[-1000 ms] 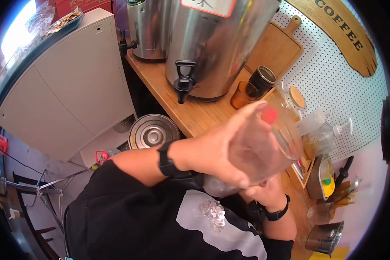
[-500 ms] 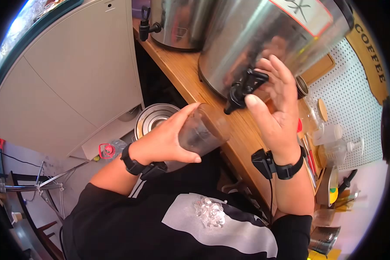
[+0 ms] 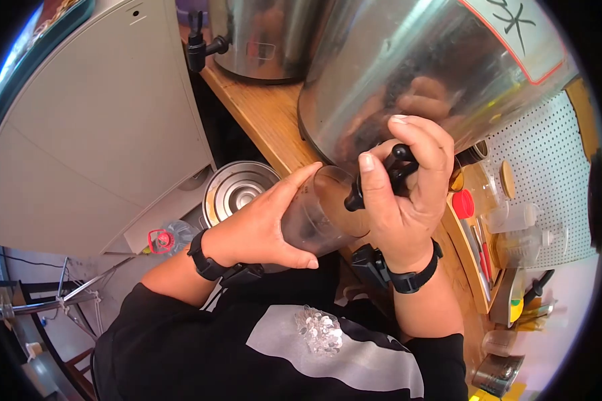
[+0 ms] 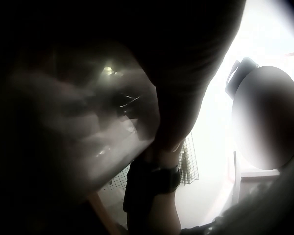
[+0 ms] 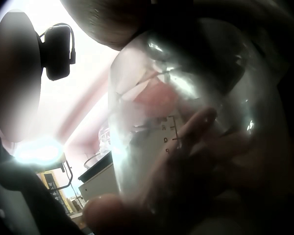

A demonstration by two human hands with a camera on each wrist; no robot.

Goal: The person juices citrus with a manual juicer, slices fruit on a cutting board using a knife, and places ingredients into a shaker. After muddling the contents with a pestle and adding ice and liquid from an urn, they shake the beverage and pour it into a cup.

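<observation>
In the head view the left hand (image 3: 257, 227) grips a clear measuring cup (image 3: 321, 210), tilted with its mouth beneath a black tap (image 3: 398, 167). The right hand (image 3: 411, 184) has its fingers and thumb curled round the tap's lever on the large steel drum (image 3: 381, 73). In the right wrist view the cup (image 5: 147, 132) shows scale marks, and the left hand's fingers (image 5: 186, 142) lie behind its wall. The left wrist view is dark, with the cup (image 4: 122, 122) blurred beside the right hand's wrist strap (image 4: 154, 181).
A second steel drum (image 3: 267, 40) stands on the wooden counter (image 3: 247, 113). Below are a round metal lid (image 3: 237, 194) and a plastic bottle (image 3: 177, 237), beside a pale cabinet (image 3: 100, 127). On the right are a red cap (image 3: 463, 204), a wooden tray (image 3: 468, 260) and clear jugs (image 3: 515, 244).
The cup has come down from in front of the person to the tap. The right hand has left the cup and now grips the tap lever. The head view has shifted closer to the drum.
</observation>
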